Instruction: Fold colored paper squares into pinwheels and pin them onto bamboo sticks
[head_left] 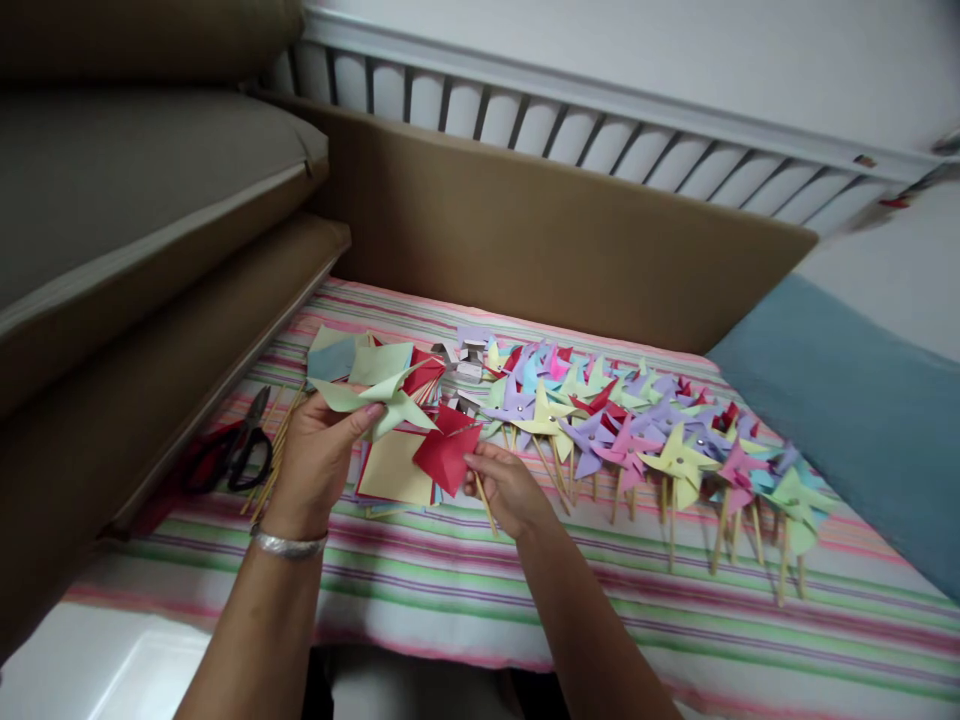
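Note:
A pale green paper pinwheel (386, 395) is pinched between the thumb and fingers of my left hand (319, 450), which wears a silver bangle. My right hand (506, 485) is closed on a thin wooden stick (487, 507) and the edge of a red paper (450, 455) with slits cut in it. Whether the stick is joined to the red paper I cannot tell. Beneath both hands lies a stack of square papers (396, 470), a cream sheet on top. Other coloured papers (332, 358) are spread behind my left hand.
Several finished pinwheels (679, 465) on sticks lie in rows to the right. Black-handled scissors (240, 450) and loose sticks (281, 445) lie at left. Small opened boxes (469, 365) sit mid-table on the striped cloth (450, 590). Brown padded panels (555, 220) border the back and left.

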